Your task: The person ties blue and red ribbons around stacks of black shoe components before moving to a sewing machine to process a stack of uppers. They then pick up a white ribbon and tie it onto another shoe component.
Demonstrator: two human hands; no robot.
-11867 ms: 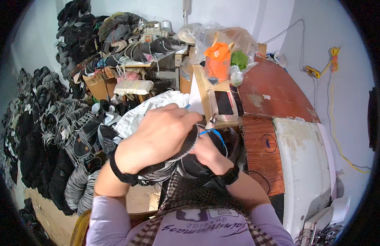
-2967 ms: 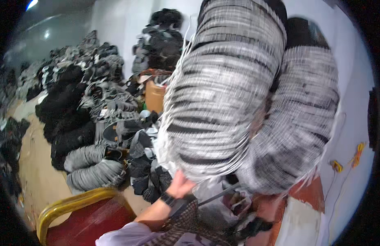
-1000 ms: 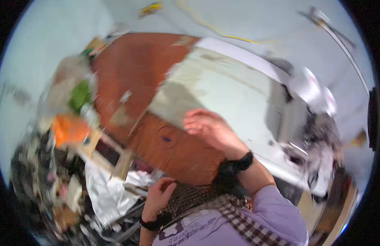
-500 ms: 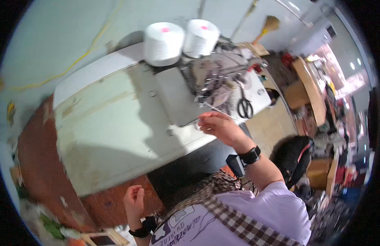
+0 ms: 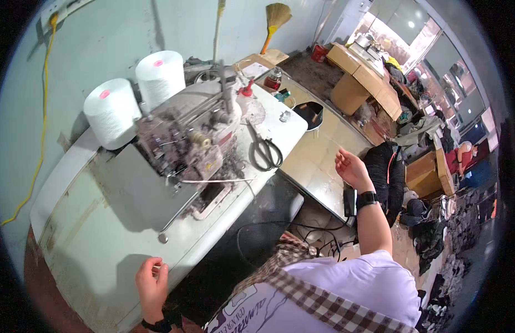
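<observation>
My left hand [image 5: 151, 287] hovers by the front edge of the white sewing table [image 5: 96, 244], fingers loosely bent and apart from the thumb, nothing visible in it. On the right, my right hand [image 5: 353, 169] is raised with loosely curled, parted fingers, also without anything visible in it. A lint-covered sewing machine [image 5: 196, 130] stands on the table between the hands. Black scissors [image 5: 266, 152] lie just right of it. A thin white strip [image 5: 218, 181] crosses the machine's front. Two white thread cones [image 5: 110, 114] stand behind it.
A red-capped bottle [image 5: 246, 91] and a red glass jar [image 5: 273, 79] are at the table's far end. Black cables [image 5: 324, 227] hang below. A tan-topped table [image 5: 324, 144], cardboard boxes [image 5: 352, 91] and dark clothing [image 5: 382, 166] are on the right. Another person [image 5: 464, 155] is far right.
The view has swung right, so the machine and cones appear farther left. My right hand has moved away from the machine's front, out past the scissors. My left hand is now beside the table edge.
</observation>
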